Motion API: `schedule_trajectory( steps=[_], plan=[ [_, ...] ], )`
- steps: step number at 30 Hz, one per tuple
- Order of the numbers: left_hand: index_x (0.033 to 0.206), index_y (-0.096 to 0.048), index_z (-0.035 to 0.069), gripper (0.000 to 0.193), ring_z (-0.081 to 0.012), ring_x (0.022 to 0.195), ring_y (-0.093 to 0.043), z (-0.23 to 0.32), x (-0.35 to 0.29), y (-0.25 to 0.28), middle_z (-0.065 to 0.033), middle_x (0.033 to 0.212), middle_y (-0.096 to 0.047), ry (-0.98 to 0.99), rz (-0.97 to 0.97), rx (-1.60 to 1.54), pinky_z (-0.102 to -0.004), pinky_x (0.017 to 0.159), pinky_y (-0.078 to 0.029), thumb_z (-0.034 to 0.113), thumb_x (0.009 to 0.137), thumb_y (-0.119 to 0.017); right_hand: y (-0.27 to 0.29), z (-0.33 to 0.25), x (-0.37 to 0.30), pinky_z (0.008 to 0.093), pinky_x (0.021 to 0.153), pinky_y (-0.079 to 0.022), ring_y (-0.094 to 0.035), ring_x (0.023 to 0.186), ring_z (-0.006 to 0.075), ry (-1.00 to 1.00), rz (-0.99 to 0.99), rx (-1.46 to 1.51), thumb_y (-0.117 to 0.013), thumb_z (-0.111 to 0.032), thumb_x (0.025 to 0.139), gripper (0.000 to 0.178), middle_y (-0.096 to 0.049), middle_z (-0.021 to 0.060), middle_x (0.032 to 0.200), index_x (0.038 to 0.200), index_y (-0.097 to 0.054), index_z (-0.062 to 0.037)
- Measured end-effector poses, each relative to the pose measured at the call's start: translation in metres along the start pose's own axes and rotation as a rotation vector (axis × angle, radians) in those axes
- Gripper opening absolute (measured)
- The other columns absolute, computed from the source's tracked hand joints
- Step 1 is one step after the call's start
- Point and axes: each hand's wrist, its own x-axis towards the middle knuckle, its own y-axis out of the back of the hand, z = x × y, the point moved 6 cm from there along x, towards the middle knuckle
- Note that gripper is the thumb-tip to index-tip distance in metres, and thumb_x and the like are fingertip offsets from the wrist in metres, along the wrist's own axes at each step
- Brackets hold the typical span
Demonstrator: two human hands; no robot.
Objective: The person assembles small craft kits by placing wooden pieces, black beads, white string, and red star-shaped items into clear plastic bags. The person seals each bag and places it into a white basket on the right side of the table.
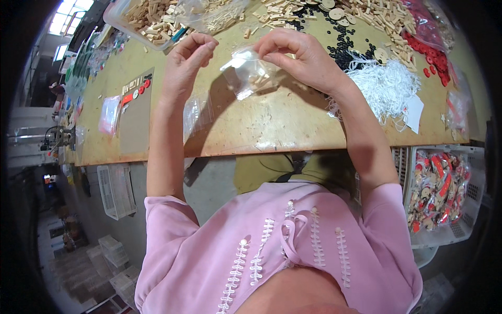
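Observation:
My right hand (295,55) pinches the top edge of a small clear plastic bag (241,78), which hangs over the table. A few pale wooden pieces (260,80) show through the lower part of the bag. To the left of the bag, my left hand (191,58) is closed with thumb and fingertips together. Whatever lies between those fingertips, if anything, is too small to make out. Flat clear bags (198,112) lie on the table beside my left forearm.
Along the far side are a plastic bin of wooden pieces (151,26), black beads (342,39) and red discs (426,52). White strings (384,86) lie heaped at right. A sample board (137,125) rests at left. A crate (473,183) of filled bags stands below the table's right end.

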Motion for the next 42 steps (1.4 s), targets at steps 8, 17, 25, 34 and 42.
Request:
schedule_trajectory(
  steps=[8,17,25,34,42],
  plan=[
    [0.109,-0.069,0.004,0.014,-0.0042,0.081,-0.059,-0.027,-0.006,-0.066,0.0029,0.091,-0.066,0.094,-0.283,0.115,-0.0211,0.071,-0.048,0.013,0.098,-0.068,-0.014,-0.085,-0.064,0.0344,0.075,-0.052,-0.066,0.082,0.0289,0.022,-0.210,0.003,-0.067,-0.005,0.089,0.008,-0.066,0.0117,0.088,0.095,-0.068,-0.0016],
    [0.132,-0.059,0.008,0.057,-0.0259,0.084,-0.066,-0.022,0.017,-0.180,-0.0132,0.108,-0.063,-0.195,-0.406,0.677,-0.0377,0.077,-0.056,0.022,0.082,-0.082,0.020,-0.032,-0.162,0.0328,0.073,-0.052,-0.066,0.079,0.0249,-0.341,0.044,-0.220,-0.067,-0.003,0.091,0.004,-0.066,0.0110,0.086,0.095,-0.068,-0.0015],
    [0.139,-0.056,0.019,0.062,-0.0387,0.103,-0.064,-0.045,0.077,-0.220,-0.0191,0.119,-0.060,-0.401,-0.522,0.920,-0.0452,0.090,-0.054,0.033,0.084,-0.080,0.021,-0.031,-0.164,0.0390,0.075,-0.053,-0.067,0.084,0.0327,-0.274,0.108,-0.192,-0.067,-0.001,0.089,0.007,-0.067,0.0141,0.089,0.096,-0.065,-0.0011],
    [0.114,-0.066,0.009,0.030,-0.0383,0.096,-0.067,-0.037,0.071,-0.239,-0.0166,0.106,-0.066,-0.412,-0.497,0.812,-0.0442,0.084,-0.055,0.014,0.086,-0.076,0.025,-0.031,-0.165,0.0349,0.070,-0.052,-0.066,0.079,0.0282,-0.206,0.154,-0.175,-0.070,0.003,0.085,0.009,-0.067,0.0120,0.086,0.093,-0.066,-0.0008],
    [0.102,-0.069,0.004,0.018,-0.0245,0.070,-0.068,-0.046,0.076,-0.225,-0.0108,0.083,-0.069,-0.133,-0.371,0.460,-0.0366,0.068,-0.056,0.008,0.085,-0.073,0.023,-0.030,-0.165,0.0398,0.071,-0.053,-0.066,0.082,0.0339,-0.227,0.133,-0.204,-0.068,0.002,0.086,0.009,-0.067,0.0145,0.087,0.094,-0.065,-0.0010]
  ],
)
